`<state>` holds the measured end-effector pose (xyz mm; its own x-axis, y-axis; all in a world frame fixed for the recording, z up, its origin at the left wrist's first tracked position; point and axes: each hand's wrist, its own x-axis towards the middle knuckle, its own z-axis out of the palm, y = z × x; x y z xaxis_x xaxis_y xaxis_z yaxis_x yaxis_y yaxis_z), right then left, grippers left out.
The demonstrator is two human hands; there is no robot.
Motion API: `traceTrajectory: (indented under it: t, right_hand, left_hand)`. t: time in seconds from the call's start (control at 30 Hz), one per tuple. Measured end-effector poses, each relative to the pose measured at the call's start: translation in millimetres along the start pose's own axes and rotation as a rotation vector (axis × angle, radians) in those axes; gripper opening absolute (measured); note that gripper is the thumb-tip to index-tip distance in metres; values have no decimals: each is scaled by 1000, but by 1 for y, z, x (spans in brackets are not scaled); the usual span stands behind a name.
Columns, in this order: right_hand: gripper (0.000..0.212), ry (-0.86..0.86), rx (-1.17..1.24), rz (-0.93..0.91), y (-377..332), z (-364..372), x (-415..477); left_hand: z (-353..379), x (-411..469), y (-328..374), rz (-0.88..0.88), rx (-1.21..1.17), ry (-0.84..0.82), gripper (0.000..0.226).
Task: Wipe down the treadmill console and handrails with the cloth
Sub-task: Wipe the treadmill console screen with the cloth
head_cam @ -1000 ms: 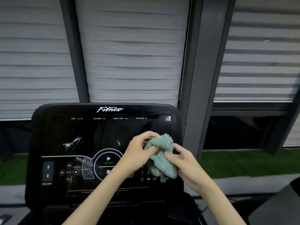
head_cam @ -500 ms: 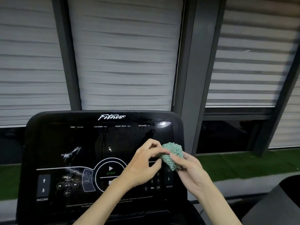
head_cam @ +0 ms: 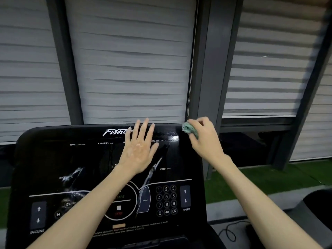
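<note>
**Console.** The treadmill console is a broad, glossy black panel with rounded corners, tilted toward the viewer. White printed legends run across its upper band. Pale smeared streaks lie on the gloss near its centre and at 9 o'clock.

**Controls.** A circular start/stop ring sits at 6 o'clock, partly hidden by the left forearm. A numeric keypad of small round keys lies at 4 o'clock, with a rectangular SPEED rocker just beside it. A matching INCLINE rocker lies at 8 o'clock.

**Left hand.** The left hand lies flat, palm down, at 12 o'clock on the panel. Its fingers are straight and spread wide, and the fingertips reach the top edge over the script logo. It holds nothing.

**Right hand.** The right hand is at the 1 o'clock corner of the console. Its fingers are curled tight round the cloth.

**Cloth.** The cloth is pale green, with a nubby, fleecy pile, bunched into a small wad. It protrudes from the fingers against the upper right corner of the console.

**Surroundings.** Pale pleated blinds with horizontal folds hang behind, divided by dark grey matte window posts. A thin bead cord hangs beside the post. Green turf lies at 3 o'clock, and a thin, looped dark cable at 5 o'clock.
</note>
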<state>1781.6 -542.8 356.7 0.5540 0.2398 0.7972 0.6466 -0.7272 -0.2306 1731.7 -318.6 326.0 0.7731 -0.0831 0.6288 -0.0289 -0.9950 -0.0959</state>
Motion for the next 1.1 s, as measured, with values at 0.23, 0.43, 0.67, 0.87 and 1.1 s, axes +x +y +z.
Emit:
traceTrajectory:
  t: [0.23, 0.43, 0.67, 0.87, 1.1]
  right_hand:
    - [57, -331, -52, -171, 15, 21, -2]
    - [74, -226, -30, -254, 26, 6, 7]
    - [65, 28, -125, -333, 28, 21, -5]
    - [65, -82, -43, -346, 50, 43, -102]
    - [63, -161, -61, -405, 60, 41, -153]
  left_hand:
    - [4, -1, -5, 56, 10, -11, 75]
    - [4, -1, -9, 81, 26, -14, 86]
    - [8, 0, -8, 50, 90, 84, 61]
    - [13, -2, -3, 32, 115, 122, 59]
    - [16, -3, 7, -8, 130, 113, 62]
